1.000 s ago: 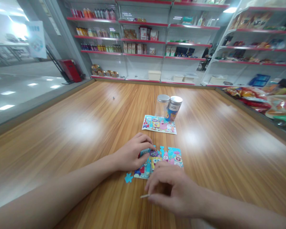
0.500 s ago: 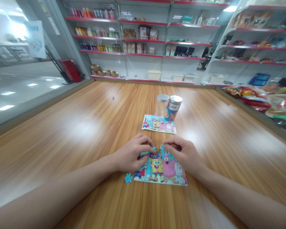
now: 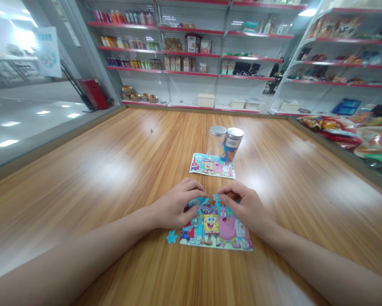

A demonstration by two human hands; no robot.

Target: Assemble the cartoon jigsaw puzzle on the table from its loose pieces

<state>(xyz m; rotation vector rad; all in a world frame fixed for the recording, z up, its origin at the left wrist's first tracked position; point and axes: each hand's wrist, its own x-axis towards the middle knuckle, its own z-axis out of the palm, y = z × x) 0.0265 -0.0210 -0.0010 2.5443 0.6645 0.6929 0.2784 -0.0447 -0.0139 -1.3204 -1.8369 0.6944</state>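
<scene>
- We see the puzzle (image 3: 215, 231) lying flat toward our end of the table (image 3: 92, 191), long axis left to right, figures upright facing us.
- Our left hand (image 3: 175, 208) rests curled on it; our right hand (image 3: 245, 208) touches a blue piece (image 3: 217, 197) at its top edge. We cannot tell whether either grips; both hide that edge.
- A loose piece (image 3: 171, 237) lies just beside its left corner.
- Beyond it lie a printed card (image 3: 212, 165), a clear jar (image 3: 216, 142) and a blue canister (image 3: 231, 144), both silver-lidded, contents hard to make out.

Lower centre of the frame: one left hand (image 3: 175, 208), one right hand (image 3: 245, 208), one jigsaw puzzle (image 3: 215, 231), one loose puzzle piece (image 3: 171, 237). Just above: one picture sheet (image 3: 212, 165), one clear jar (image 3: 217, 141), one blue jar (image 3: 231, 144).
</scene>
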